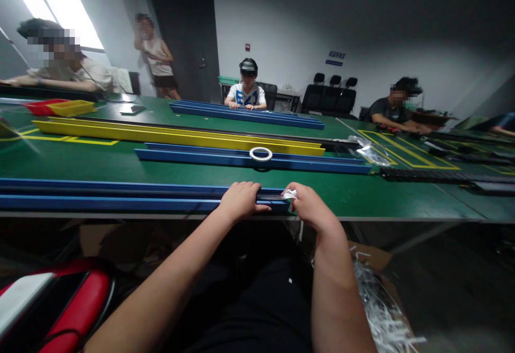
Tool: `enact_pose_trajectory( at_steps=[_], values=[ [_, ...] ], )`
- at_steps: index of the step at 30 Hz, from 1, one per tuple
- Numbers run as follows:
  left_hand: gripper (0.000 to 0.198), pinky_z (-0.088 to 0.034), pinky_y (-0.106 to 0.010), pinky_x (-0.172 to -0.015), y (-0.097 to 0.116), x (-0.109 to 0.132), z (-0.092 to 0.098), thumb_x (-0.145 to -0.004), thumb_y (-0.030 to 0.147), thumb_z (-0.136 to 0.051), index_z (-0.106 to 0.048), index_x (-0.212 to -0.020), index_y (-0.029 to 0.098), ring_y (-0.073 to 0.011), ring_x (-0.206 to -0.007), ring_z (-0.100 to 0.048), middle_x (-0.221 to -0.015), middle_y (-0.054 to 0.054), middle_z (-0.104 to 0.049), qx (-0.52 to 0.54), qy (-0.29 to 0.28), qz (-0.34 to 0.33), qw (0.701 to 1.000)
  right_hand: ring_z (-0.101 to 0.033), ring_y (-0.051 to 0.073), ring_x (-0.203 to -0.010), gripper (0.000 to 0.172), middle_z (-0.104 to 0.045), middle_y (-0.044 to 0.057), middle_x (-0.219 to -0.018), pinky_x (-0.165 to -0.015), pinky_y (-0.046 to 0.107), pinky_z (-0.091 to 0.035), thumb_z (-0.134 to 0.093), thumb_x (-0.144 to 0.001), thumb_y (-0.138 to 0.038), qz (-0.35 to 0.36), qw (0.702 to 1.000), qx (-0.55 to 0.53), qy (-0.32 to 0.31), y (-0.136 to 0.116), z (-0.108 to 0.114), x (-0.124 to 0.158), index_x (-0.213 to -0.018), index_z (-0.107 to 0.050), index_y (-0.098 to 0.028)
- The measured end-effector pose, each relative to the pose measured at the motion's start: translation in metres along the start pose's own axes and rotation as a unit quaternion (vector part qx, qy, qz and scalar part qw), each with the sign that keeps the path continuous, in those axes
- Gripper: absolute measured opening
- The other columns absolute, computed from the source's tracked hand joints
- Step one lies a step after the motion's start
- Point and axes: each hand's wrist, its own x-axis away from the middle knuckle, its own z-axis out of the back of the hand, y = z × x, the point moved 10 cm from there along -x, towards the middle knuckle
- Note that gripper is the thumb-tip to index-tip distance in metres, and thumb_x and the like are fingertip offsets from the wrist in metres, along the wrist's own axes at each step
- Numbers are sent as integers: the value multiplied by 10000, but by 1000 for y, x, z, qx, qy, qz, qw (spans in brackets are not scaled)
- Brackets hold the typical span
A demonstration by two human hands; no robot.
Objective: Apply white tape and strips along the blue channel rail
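Note:
A long blue channel (pixel 120 203) lies along the near edge of the table, with a dark strip (pixel 267 197) inside it. Near the channel's right end, my left hand (pixel 240 201) is closed over it, fingers on the far side and thumb on the near side. Just to its right, my right hand (pixel 308 203) is closed in a pinch on a crumpled white strip (pixel 290 195) by the end of the dark strip. Its fingertips are partly hidden. Beyond my hands, a white ring-shaped roll of tape (pixel 260 154) rests on a second blue channel (pixel 201 158).
Behind lie a yellow channel (pixel 181 137), more blue channels (pixel 245 114), and red (pixel 44 107) and yellow trays (pixel 72 108). A clear plastic bag (pixel 372 152) is at right. Below the table, a box of white strips (pixel 386 310) stands right and a red chair (pixel 80 310) left. Several people are around.

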Motion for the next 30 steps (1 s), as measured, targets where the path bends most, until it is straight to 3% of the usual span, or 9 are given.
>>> enact_pose_trajectory(
  at_steps=[4,8,13,18,24,27,30],
  values=[
    [715,-434,-403,-856,-6,4,2,-711,795,-537,-587,-1144,228,-319,-1024,-628,-1090,-119,-687,-4,-2,-3,1000,-541,123,-646,287,-663,-3,-828,-573,217,-370,-452,-743,-134,27,993,-113,14,-15,5,4,-978,-593,-217],
    [708,-431,-390,-881,-32,19,7,-714,774,-559,-585,-1179,241,-312,-1055,-621,-1123,-103,-688,-8,-12,16,1000,-549,132,-687,257,-651,9,-849,-630,234,-406,-467,-773,-182,58,986,-151,45,-29,15,7,-1000,-583,-213],
    [713,-418,-386,-933,-62,35,14,-721,744,-580,-575,-1235,251,-310,-1109,-604,-1187,-94,-675,-9,-26,33,999,-573,155,-788,219,-665,30,-869,-697,250,-405,-431,-793,-164,69,994,-83,31,-30,10,2,-892,-625,-194],
    [727,-412,-389,-946,-67,38,13,-727,736,-582,-571,-1261,243,-307,-1118,-598,-1201,-98,-669,-12,-21,21,999,-537,140,-663,143,-637,21,-731,-603,241,-345,-441,-815,-171,30,999,23,34,-15,2,-4,-747,-566,-195],
    [712,-411,-388,-940,-64,39,14,-749,732,-563,-567,-1252,229,-302,-1104,-603,-1182,-106,-672,-21,-2,6,1000,-575,110,-535,213,-696,30,-826,-503,225,-395,-532,-867,-403,-7,980,-198,-12,-20,-9,3,-825,-523,-195],
    [701,-408,-382,-941,-64,40,14,-747,723,-576,-566,-1248,234,-300,-1106,-601,-1178,-106,-671,-23,-2,10,1000,-558,124,-491,313,-641,-28,-672,-459,224,-395,-650,-790,-464,-18,957,-290,-19,-25,-10,6,-873,-471,-221],
    [702,-406,-380,-939,-63,39,14,-741,724,-581,-572,-1239,231,-303,-1108,-599,-1173,-111,-669,-26,0,13,1000,-500,110,-473,309,-536,-70,-583,-450,214,-373,-672,-780,-450,-14,960,-279,3,-23,-4,6,-921,-507,-229]
  ],
)
